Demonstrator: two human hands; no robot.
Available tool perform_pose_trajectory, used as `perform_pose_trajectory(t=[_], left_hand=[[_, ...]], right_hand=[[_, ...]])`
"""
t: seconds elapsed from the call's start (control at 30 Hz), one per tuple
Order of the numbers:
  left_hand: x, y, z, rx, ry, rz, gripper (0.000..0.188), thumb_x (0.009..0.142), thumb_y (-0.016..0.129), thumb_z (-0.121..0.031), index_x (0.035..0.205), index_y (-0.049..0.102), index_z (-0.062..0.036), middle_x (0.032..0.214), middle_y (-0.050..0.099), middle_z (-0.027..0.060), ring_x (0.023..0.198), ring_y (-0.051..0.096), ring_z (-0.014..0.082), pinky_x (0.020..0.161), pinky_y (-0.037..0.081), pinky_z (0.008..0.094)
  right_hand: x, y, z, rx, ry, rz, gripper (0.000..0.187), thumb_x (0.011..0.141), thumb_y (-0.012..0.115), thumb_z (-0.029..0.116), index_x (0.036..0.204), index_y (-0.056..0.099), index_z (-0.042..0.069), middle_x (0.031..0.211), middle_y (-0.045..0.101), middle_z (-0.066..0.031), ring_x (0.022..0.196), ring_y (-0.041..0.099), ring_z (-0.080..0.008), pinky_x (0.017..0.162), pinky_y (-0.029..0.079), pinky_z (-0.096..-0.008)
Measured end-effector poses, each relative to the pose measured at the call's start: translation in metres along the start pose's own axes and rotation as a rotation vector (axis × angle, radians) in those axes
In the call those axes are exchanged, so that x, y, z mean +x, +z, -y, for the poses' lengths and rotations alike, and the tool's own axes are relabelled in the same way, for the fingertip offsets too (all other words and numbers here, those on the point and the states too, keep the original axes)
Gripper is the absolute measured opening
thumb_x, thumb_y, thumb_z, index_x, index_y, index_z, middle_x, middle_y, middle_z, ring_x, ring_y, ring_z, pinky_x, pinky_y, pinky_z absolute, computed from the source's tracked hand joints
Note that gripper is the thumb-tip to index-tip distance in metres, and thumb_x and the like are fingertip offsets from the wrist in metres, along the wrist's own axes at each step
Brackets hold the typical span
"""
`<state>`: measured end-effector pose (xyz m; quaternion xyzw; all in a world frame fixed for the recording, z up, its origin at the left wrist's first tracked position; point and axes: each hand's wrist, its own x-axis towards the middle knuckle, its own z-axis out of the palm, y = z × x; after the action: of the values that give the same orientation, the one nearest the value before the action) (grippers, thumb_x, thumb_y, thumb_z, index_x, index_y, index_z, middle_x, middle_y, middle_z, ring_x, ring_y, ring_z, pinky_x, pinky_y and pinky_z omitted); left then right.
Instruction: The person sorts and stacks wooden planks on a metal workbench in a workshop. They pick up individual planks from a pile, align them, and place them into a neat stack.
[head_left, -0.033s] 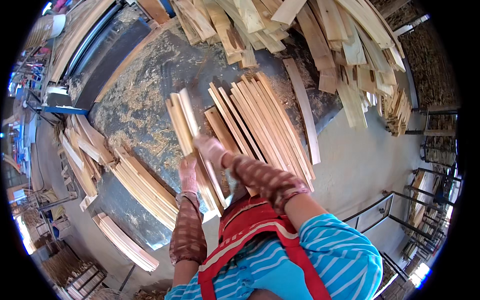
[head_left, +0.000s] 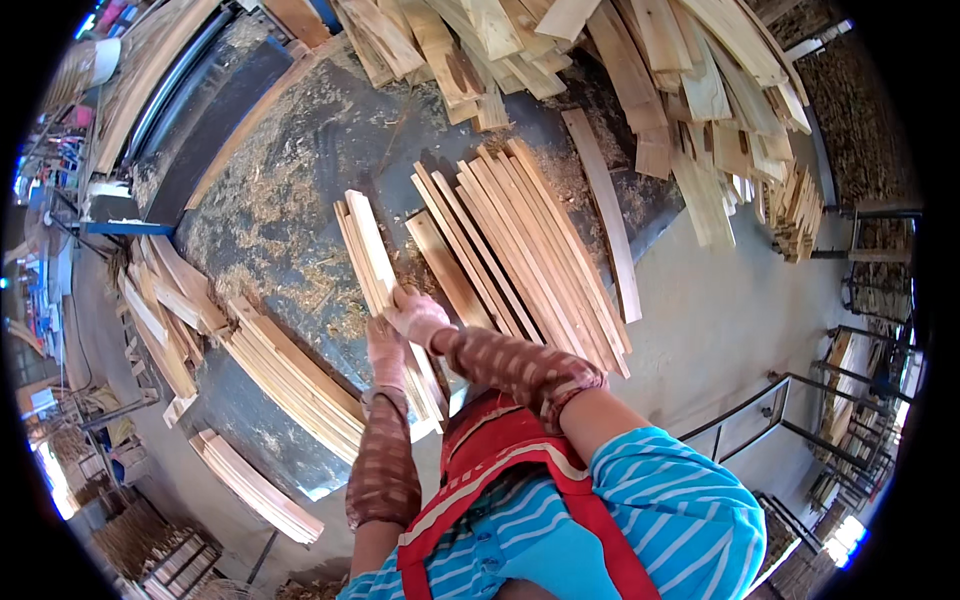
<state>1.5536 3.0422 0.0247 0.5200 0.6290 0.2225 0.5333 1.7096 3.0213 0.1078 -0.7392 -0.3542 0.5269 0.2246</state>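
Observation:
A narrow bundle of pale wooden strips lies lengthwise in front of me on a dark, sawdust-strewn table. My left hand, in a pinkish glove, is closed round the bundle's left side. From the right, my gloved right hand grips the same strips just beyond it, fingers bent over the top. Both hands cover the middle of the bundle. Close by on the right, a wider row of strips lies side by side, with a shorter strip at its left edge.
Loose boards are heaped at the far side and far right. One long board lies right of the row. Stacked strips rest at the left, with another small stack nearer. Metal racks stand at the right.
The bundle's right-hand strip, blurred and slightly apart before, now lies against the others. My right hand has moved slightly nearer to me, and the left a little to the right.

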Motion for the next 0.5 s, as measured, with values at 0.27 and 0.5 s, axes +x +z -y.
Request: perform_pose_trajectory(t=[0.27, 0.5], left_hand=[[-0.015, 0.035, 0.014, 0.414, -0.055, -0.233, 0.074, 0.074, 0.080, -0.020, 0.136, 0.042, -0.0086, 0.123, 0.058, 0.0212, 0.109, 0.062, 0.0406, 0.091, 0.053, 0.0501], [-0.036, 0.037, -0.040, 0.673, -0.152, -0.260, 0.110, 0.065, 0.083, -0.028, 0.155, 0.022, -0.0099, 0.136, 0.050, 0.0228, 0.122, 0.055, 0.0433, 0.106, 0.047, 0.0495]], right_hand=[[-0.039, -0.031, -0.056, -0.930, -0.499, 0.105, 0.043, 0.092, 0.055, 0.042, 0.116, 0.069, 0.009, 0.123, 0.065, -0.0115, 0.124, 0.055, -0.0266, 0.114, 0.029, -0.0537], [-0.014, -0.019, -0.122, -1.799, -0.778, 0.303, 0.039, 0.097, 0.049, 0.033, 0.124, 0.065, 0.011, 0.122, 0.067, -0.0091, 0.121, 0.057, -0.0299, 0.119, 0.020, -0.0631]])
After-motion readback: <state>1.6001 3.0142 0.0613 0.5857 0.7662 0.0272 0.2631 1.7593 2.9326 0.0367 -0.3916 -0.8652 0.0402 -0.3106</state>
